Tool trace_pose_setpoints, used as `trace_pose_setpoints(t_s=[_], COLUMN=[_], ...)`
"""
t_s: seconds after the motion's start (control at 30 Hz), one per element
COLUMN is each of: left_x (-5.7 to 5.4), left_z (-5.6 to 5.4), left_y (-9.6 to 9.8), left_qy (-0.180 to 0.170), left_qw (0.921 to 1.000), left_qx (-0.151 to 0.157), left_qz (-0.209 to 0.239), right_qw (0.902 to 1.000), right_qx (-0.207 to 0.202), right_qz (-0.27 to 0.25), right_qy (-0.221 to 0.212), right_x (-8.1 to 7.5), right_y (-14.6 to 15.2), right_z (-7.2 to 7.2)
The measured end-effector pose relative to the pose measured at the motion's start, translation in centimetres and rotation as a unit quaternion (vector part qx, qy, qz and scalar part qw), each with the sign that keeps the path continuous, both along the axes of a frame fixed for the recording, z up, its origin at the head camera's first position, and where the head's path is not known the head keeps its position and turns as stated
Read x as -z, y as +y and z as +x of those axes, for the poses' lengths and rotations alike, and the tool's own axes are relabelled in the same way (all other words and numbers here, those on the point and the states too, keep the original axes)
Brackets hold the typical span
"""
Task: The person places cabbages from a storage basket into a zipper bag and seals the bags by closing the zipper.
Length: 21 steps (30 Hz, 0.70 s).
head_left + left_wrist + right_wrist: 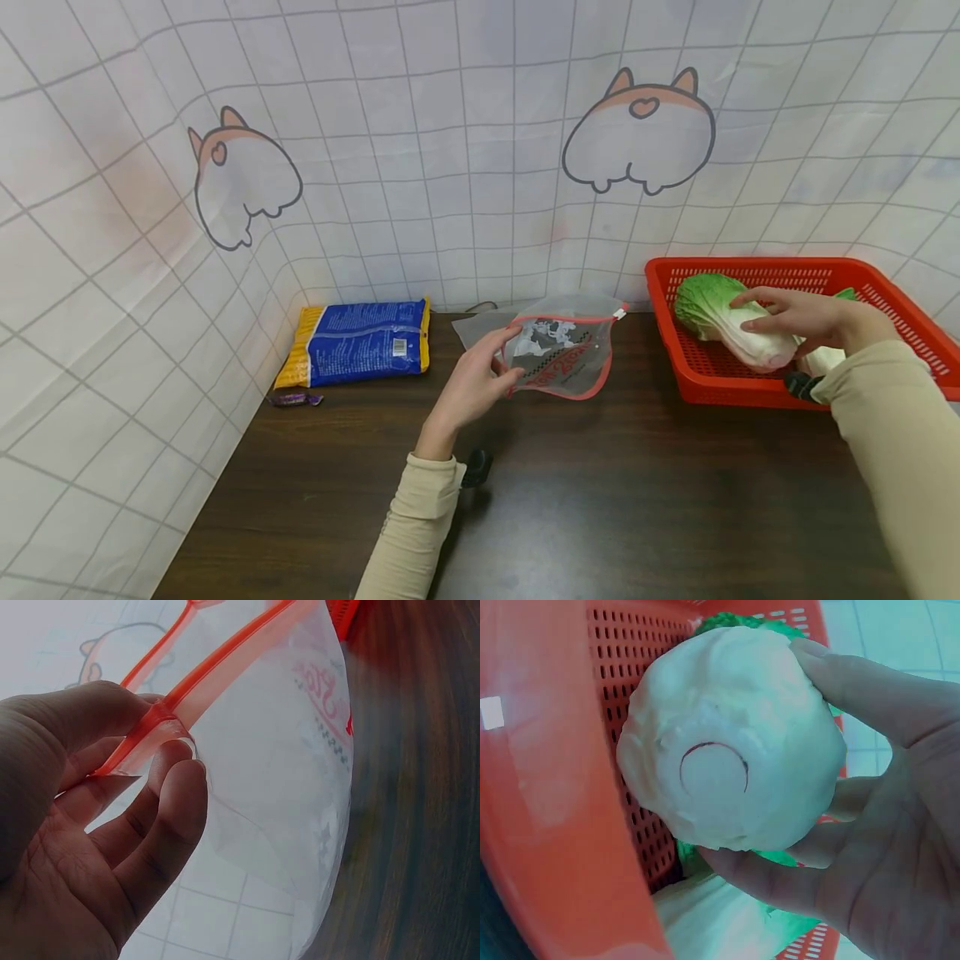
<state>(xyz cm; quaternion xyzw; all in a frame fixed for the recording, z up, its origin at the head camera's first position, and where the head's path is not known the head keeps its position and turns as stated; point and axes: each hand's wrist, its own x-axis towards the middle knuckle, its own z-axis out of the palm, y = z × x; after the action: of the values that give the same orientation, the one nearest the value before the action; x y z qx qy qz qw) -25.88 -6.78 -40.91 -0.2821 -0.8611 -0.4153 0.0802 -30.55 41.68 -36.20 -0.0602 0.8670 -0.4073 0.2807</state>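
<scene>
In the head view my left hand (pixel 474 379) holds a clear zip bag (pixel 570 367) with a red-edged opening and red lettering. The left wrist view shows the thumb and fingers pinching the red rim of the bag (pixel 277 780), its mouth apart. My right hand (pixel 817 317) grips a Chinese cabbage (pixel 750 333), green-leaved with a white base, inside the red basket (pixel 720 390). Seen from its base in the right wrist view, the cabbage (pixel 727 742) sits between the thumb and curled fingers. Another pale vegetable (pixel 720 922) lies beneath it, mostly hidden in the head view.
A blue and yellow packet (pixel 367 342) lies at the back left of the dark table (pixel 600 500). In front of it is a small purple wrapped sweet (pixel 296 399). White gridded cloth (pixel 517 167) hangs behind and along the left side.
</scene>
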Motion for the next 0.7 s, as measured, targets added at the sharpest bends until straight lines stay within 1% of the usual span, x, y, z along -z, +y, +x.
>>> trace_pose_setpoints(t_s=[0.1,0.2,0.37,0.43,0.57,0.7], left_x=[0.06,0.07,0.01,0.0,0.06,0.07], left_z=[0.01,-0.01,-0.01,-0.01,-0.05,-0.04], left_y=[0.05,0.12,0.19,0.19,0.17,0.2], left_qy=[0.003,0.004,0.001,-0.002,-0.005,-0.006], left_qw=[1.0,1.0,1.0,1.0,1.0,1.0], left_qx=[0.002,0.002,0.003,0.005,0.006,0.005], left_qz=[0.002,0.002,-0.002,-0.003,-0.003,-0.002], right_qw=[0.9997,0.9992,0.9993,0.9996,0.9994,0.9979], right_qx=[-0.003,-0.01,-0.005,0.008,0.03,0.041], right_qz=[0.01,0.014,0.012,0.012,0.0,-0.009], right_qy=[0.023,0.035,0.036,0.024,-0.016,-0.049], right_x=[-0.04,-0.04,-0.01,-0.07,-0.26,-0.4], right_y=[0.09,0.11,-0.16,-0.23,-0.35,-0.73], right_z=[0.16,0.31,0.47,0.51,0.59,0.81])
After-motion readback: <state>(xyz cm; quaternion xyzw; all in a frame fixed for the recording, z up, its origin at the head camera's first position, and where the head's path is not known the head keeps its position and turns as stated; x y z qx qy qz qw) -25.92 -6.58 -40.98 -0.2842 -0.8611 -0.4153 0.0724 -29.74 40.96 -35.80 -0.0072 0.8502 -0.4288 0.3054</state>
